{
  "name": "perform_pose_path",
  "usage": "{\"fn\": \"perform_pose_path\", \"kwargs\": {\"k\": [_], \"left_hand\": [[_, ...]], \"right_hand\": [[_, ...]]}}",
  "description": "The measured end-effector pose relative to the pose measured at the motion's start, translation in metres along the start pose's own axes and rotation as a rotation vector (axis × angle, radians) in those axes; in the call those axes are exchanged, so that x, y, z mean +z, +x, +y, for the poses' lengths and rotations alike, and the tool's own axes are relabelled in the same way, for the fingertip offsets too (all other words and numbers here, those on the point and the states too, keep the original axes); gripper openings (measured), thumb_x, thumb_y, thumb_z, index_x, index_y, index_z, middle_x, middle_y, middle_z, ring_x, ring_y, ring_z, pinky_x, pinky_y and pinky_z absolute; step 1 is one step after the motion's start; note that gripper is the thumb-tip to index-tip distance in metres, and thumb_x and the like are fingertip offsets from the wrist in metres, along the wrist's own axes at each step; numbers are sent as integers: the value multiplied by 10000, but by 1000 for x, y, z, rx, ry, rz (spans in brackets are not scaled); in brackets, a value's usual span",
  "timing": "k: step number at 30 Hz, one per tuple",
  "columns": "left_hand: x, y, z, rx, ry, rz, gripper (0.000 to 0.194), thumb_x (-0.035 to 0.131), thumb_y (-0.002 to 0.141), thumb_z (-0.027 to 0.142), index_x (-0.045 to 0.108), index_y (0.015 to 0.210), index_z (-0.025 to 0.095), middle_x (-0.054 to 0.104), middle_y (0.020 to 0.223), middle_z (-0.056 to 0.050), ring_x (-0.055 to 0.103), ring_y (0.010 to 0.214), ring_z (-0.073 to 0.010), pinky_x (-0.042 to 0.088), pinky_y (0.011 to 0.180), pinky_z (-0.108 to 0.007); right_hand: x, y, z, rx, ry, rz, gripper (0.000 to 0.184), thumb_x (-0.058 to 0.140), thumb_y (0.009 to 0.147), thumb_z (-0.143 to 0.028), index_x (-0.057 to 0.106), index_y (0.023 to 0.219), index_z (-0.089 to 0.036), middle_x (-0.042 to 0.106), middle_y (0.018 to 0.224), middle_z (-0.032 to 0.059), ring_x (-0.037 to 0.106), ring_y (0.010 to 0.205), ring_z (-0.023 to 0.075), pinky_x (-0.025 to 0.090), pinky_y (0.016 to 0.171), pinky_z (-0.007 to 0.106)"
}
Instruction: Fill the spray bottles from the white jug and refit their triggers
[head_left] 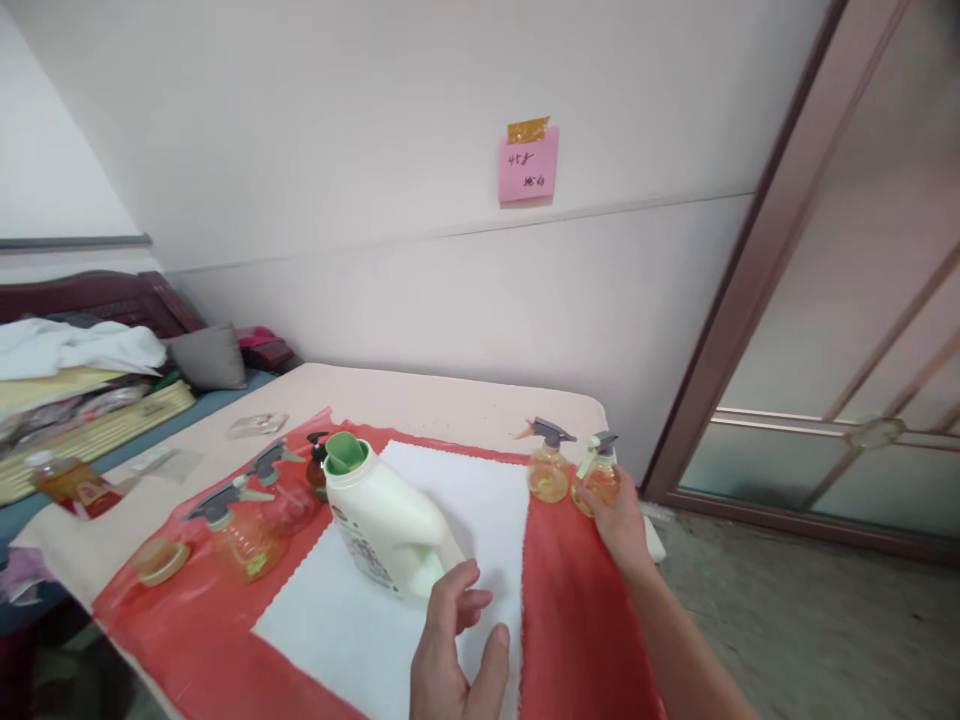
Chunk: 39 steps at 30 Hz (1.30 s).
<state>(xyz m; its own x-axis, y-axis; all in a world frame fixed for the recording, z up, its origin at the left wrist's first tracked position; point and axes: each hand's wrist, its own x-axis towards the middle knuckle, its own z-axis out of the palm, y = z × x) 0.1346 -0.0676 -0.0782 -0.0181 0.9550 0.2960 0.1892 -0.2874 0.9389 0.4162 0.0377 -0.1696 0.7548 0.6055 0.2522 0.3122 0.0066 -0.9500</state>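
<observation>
My right hand (619, 515) is closed around the lower body of a clear spray bottle (606, 482) with yellow liquid and a grey and pale green trigger head, at the right edge of the table. Just left of it stands a second spray bottle (548, 474) with a grey and orange head. My left hand (457, 650) is in the near middle, fingers apart and slightly curled, holding nothing. Beyond its fingertips a pale green detergent jug (394, 520) with an open green spout stands on a white sheet (480, 490); whether the hand touches it I cannot tell.
Red cloth (577, 620) lies under the white sheet. To the left are two more spray bottles (244, 540), a round tub (161, 562), a dark pump bottle (318, 465) and an amber bottle (71, 483). A wall with a pink note (529, 165) rises behind; a framed door (817, 380) is right.
</observation>
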Motion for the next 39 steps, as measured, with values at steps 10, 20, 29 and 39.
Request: {"fn": "perform_pose_path", "kwargs": {"k": [10, 20, 29, 39], "left_hand": [[-5, 2, 14, -13, -52, -77, 406, 616, 811, 406, 622, 1170, 217, 684, 994, -99, 641, 946, -241, 487, 880, -372], [-46, 8, 43, -192, -507, -211, 476, 674, 789, 474, 636, 1164, 182, 660, 1160, -130, 587, 1116, -288, 453, 930, -354], [-88, 28, 49, -267, -865, 119, 203, 684, 809, 366, 606, 873, 190, 691, 791, -39, 655, 779, -179, 504, 757, -300], [-94, 33, 47, -279, -797, 283, 320, 719, 735, 443, 654, 811, 139, 704, 834, -87, 666, 806, -232, 521, 720, -324]], "right_hand": [[-29, -32, -87, 107, 334, -181, 756, 776, 633, -497, 434, 1244, -210, 595, 1201, 111, 560, 1114, 288, 421, 971, 438], [-37, -162, -171, 345, 832, -1301, 552, 719, 664, -405, 628, 1157, -172, 673, 1062, 90, 621, 967, 264, 452, 859, 363], [4, -221, -170, 937, 1095, -1495, 757, 451, 788, -794, 612, 1172, -162, 710, 980, 114, 690, 777, 220, 526, 674, 287], [8, -224, -163, 475, 789, -1194, 592, 684, 757, -597, 541, 1204, -236, 686, 948, 74, 662, 694, 171, 507, 549, 226]]}}
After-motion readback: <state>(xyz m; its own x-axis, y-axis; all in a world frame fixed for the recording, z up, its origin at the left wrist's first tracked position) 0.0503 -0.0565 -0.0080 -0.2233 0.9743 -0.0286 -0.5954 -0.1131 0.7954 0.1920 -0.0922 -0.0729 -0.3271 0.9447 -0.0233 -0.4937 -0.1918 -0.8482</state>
